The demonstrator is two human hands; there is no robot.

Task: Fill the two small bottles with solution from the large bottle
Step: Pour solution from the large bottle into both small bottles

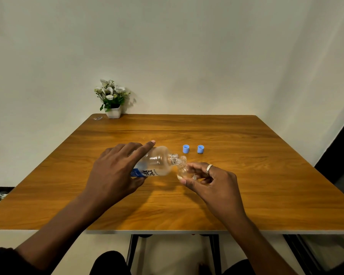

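1. Midway over the wooden counter point(246, 175), as I watch from my remote console, the left grip point(115, 169) grasps the large bottle point(159, 163). Thumb and fingers curl round its labelled body, and the index finger lies straight along the top.
2. Tipped almost onto its side, the large bottle hangs clear of the counter and casts a shadow beneath. Its uncapped neck points toward the person's right. The label, blue with dark lettering, faces the camera upside down.
3. Just beside that neck, the right grip point(209, 181) pinches the small bottle point(184, 169) between thumb and fingertips. A pale ring point(209, 168) shows on one finger.
4. Clear and uncapped, the small bottle is tilted so that its mouth meets the mouth of the large bottle. I cannot tell from my feed whether solution is flowing, nor how full either bottle is.
5. Beyond the right grip, two blue caps point(185, 149) point(200, 149) stand on the counter side by side with a gap between them, open ends up.
6. At the far left corner, against the wall, a white pot of white flowers point(112, 100) stands well apart from the bottles and both grips.
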